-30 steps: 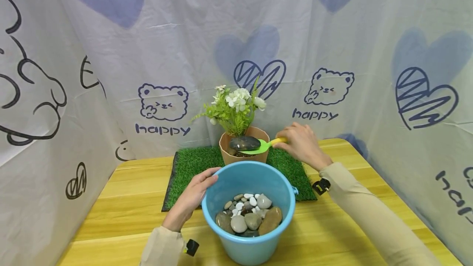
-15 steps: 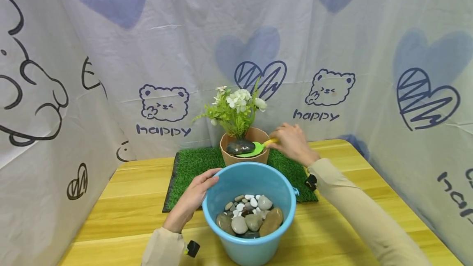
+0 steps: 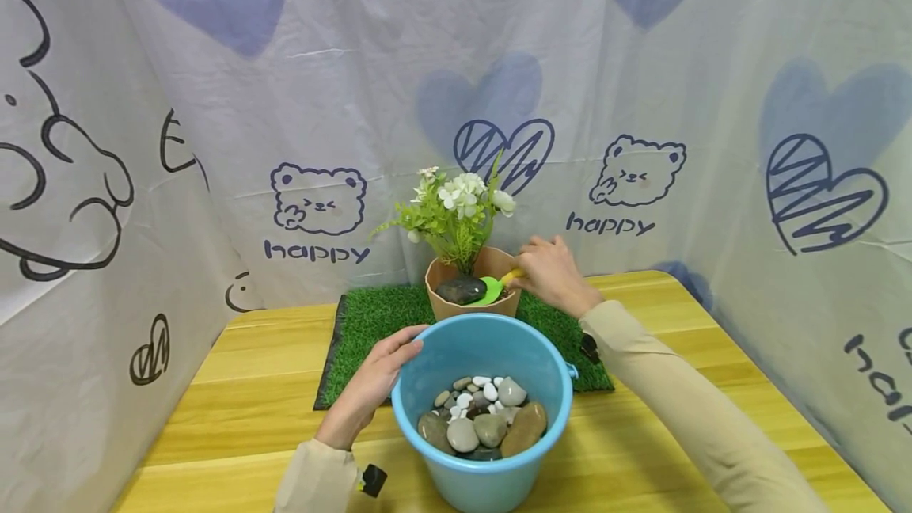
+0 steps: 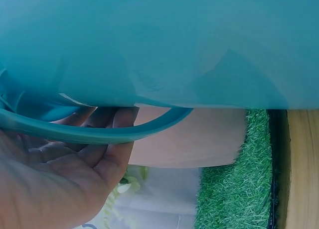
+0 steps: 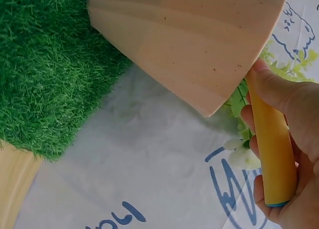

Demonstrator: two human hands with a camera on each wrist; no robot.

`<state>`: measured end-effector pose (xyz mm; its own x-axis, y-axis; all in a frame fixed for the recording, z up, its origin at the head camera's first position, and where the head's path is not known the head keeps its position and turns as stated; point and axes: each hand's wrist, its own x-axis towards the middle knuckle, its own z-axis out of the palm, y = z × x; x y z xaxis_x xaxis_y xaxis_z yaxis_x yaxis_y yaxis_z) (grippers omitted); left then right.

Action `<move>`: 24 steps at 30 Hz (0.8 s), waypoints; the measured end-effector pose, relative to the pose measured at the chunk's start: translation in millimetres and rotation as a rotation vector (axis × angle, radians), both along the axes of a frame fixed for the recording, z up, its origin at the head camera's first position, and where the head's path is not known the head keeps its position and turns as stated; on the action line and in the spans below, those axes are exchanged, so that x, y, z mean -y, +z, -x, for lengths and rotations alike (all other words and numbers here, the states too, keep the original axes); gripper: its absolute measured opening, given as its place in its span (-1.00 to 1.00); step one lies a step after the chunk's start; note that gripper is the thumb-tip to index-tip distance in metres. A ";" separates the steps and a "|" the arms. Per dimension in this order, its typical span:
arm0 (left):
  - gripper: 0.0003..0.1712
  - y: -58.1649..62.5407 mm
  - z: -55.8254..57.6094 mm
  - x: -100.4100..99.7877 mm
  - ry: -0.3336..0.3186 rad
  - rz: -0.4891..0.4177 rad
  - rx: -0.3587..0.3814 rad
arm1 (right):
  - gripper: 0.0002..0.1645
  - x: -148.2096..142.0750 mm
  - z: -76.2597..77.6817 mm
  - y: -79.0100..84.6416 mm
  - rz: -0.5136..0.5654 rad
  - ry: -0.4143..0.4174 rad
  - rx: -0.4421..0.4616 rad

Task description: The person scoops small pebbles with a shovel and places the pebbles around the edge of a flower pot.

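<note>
My right hand (image 3: 559, 271) grips the yellow handle (image 5: 271, 144) of a small trowel, its thumb laid along the top. The trowel's green blade (image 3: 490, 291) dips into a terracotta-coloured flowerpot (image 3: 463, 310). Against the blade's tip lies a large dark stone (image 3: 459, 290), inside the pot at the foot of the plant (image 3: 459, 212) with white flowers. My left hand (image 3: 378, 374) holds the blue bucket (image 3: 480, 489) at its left rim. In the left wrist view, its fingers pass behind the bucket's lowered carrying handle (image 4: 99, 134). Several stones (image 3: 490, 427) and white pebbles lie in the bucket.
An artificial grass mat (image 3: 385, 303) lies beneath the pot on the wood-grain table (image 3: 235, 394). The bucket stands in front of the pot, close to it. A white printed cloth (image 3: 399, 46) hangs behind and on both sides.
My right hand has moved left and slightly down with the trowel. The dark stone has gone from on the blade above the pot's rim to down inside the pot. My left hand stays put.
</note>
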<state>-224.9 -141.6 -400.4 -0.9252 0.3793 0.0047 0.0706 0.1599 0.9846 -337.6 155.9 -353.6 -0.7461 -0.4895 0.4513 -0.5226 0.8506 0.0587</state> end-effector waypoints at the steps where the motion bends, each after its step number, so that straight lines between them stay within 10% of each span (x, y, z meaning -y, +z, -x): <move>1: -0.42 -0.1 0.1 -0.1 0.000 -0.001 -0.001 | -0.73 0.1 -0.1 0.2 -0.009 0.002 -0.013; 24: -0.41 0.4 -0.9 -0.8 0.004 -0.011 0.005 | -0.64 -4.1 -1.0 4.8 -0.187 0.049 -0.209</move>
